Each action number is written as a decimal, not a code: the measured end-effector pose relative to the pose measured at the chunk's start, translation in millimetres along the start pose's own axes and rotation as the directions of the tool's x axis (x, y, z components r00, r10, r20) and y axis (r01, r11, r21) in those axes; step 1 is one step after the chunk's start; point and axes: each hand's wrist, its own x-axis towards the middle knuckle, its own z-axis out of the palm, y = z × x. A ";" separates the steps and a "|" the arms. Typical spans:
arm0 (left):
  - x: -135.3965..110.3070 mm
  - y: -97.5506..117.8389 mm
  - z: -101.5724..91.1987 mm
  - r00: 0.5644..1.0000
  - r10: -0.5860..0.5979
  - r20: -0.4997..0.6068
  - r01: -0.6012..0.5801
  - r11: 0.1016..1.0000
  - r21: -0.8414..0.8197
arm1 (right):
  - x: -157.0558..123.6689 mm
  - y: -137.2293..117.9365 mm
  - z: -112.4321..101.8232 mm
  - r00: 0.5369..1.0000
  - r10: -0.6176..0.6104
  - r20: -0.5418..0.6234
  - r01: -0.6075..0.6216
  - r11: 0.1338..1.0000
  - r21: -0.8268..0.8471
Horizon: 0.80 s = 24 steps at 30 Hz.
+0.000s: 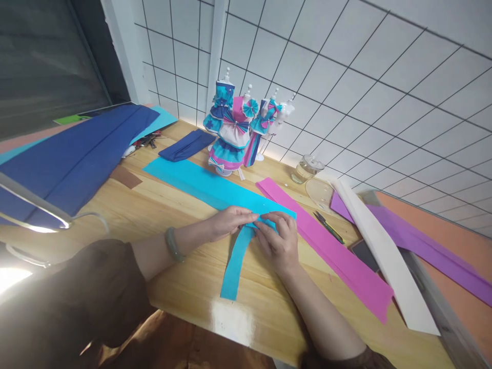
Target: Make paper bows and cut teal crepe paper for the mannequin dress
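A turquoise paper strip (235, 264) lies on the wooden table (180, 205), running from my hands toward the front edge. My left hand (229, 220) pinches its upper end, fingers closed on the paper. My right hand (280, 241) presses and pinches the same end from the right, fingers curled on it. Both hands rest at the near end of a long turquoise sheet (209, 187). A green bangle (173, 245) sits on my left wrist.
A pink sheet (330, 246), a white sheet (384, 251) and a purple sheet (430, 246) lie to the right. A pen (328, 227) and a glass jar (305, 169) are beyond the pink sheet. Small dressed mannequins (234, 128) stand by the tiled wall. Dark blue sheets (77, 154) lie left.
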 end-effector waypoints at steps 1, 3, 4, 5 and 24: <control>0.6 -1.7 -1.5 1.000 0.009 0.014 -0.009 0.999 0.038 | 0.5 -0.6 -0.7 1.000 0.002 0.008 -0.002 1.000 0.009; 2.1 -4.8 -4.5 0.999 0.038 0.039 -0.042 0.993 0.107 | 1.6 -2.3 -2.8 0.999 0.012 0.037 -0.014 0.999 0.050; 2.9 -5.9 -5.6 0.997 0.059 0.046 -0.065 0.988 0.139 | 2.1 -3.2 -3.9 0.998 0.028 0.049 -0.032 0.996 0.083; 3.5 -6.6 -6.2 0.995 0.082 0.056 -0.090 0.981 0.174 | 2.5 -3.9 -4.8 0.997 0.059 0.053 -0.065 0.990 0.124; -8.2 -2.4 4.2 0.981 0.163 0.107 -0.194 0.871 0.451 | 5.9 -7.1 -0.4 0.774 0.501 0.387 -0.625 0.503 0.598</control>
